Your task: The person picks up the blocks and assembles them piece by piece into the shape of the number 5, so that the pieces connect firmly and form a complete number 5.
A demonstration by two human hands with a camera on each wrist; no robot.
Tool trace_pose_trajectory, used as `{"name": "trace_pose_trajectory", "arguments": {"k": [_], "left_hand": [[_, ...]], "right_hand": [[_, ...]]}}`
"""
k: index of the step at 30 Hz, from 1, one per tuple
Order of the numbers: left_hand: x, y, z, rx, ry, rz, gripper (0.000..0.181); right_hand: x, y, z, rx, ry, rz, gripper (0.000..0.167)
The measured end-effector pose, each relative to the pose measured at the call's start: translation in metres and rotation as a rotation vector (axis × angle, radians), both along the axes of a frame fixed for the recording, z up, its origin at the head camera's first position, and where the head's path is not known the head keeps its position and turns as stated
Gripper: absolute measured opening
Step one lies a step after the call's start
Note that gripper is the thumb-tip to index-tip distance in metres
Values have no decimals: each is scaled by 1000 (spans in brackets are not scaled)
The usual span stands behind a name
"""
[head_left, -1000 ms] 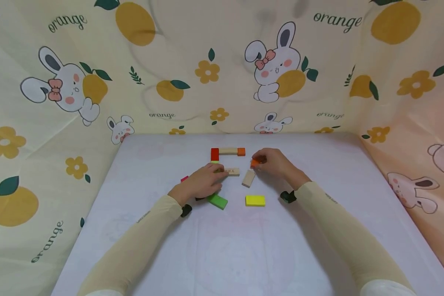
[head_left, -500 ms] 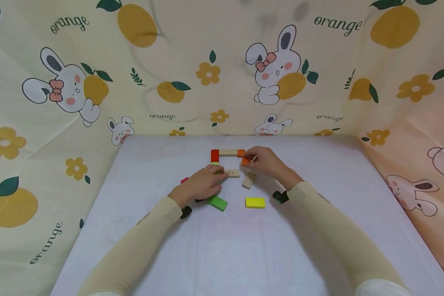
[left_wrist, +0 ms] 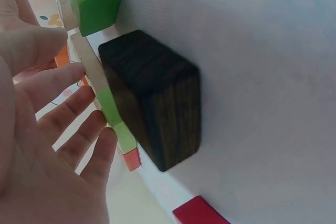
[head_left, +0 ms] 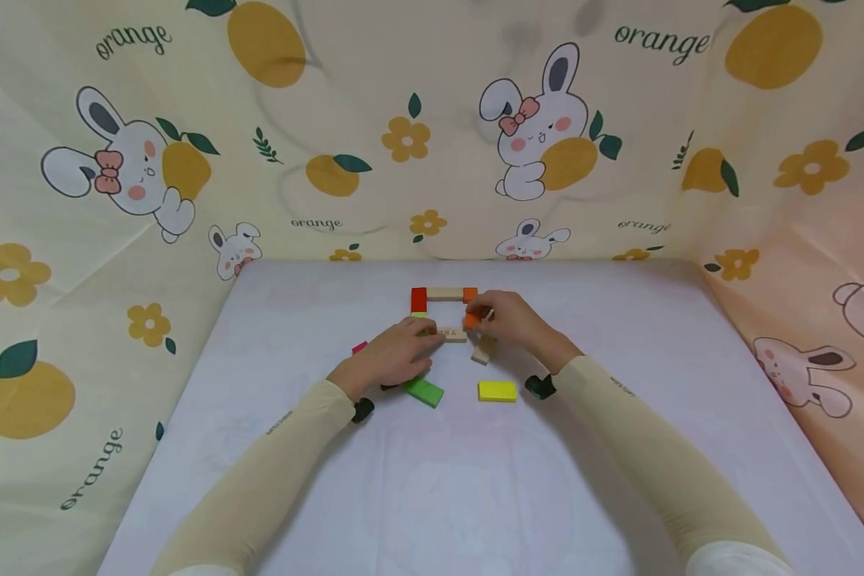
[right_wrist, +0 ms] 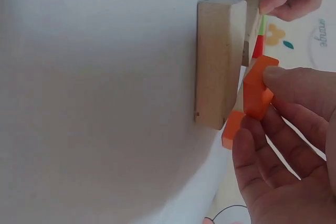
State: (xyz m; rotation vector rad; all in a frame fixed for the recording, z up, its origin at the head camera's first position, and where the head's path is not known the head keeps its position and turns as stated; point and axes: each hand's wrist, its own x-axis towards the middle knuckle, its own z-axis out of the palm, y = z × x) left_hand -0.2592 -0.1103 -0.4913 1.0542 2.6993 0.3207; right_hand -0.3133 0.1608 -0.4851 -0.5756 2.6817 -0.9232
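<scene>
I have an orange block pinched between the thumb and fingertips of the right hand, just on the near side of a second orange block; I can't tell whether the two touch. The left hand lies with fingers relaxed and slightly apart, gripping nothing that I can see, its tips against a printed wooden block and the light-green section beside it.

My count is two orange blocks, three bare wooden ones including the far wooden block and the slanted wooden block near the right hand, plus one each of red block, yellow block, green block, dark block and crimson block.

Whether the light-green section is one block or two, I can't make out. From the head, the left hand hides most of the dark and crimson blocks; the left wrist view cuts the crimson one off.
</scene>
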Motion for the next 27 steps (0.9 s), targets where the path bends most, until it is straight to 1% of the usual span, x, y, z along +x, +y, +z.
{"name": "trace_pose_trajectory", "arguments": {"k": [5,11,20,24,27], "left_hand": [[-1,1,-1,-12,-4,16,55],[0,2,-1,-15,-8,28,56],[-1,1,-1,-12,-8,24,56],[-1,1,-2,-12,-1,23,56],[0,1,-2,-10,-11,24,56]], "right_hand": [[1,3,-1,10,4,20,33],[2,6,-1,29,-14,17,33],[3,7,-4,41,-40,45,31],[6,6,-4,30,-64,54,29],[8,6,-5,26,-79,59,28]]}}
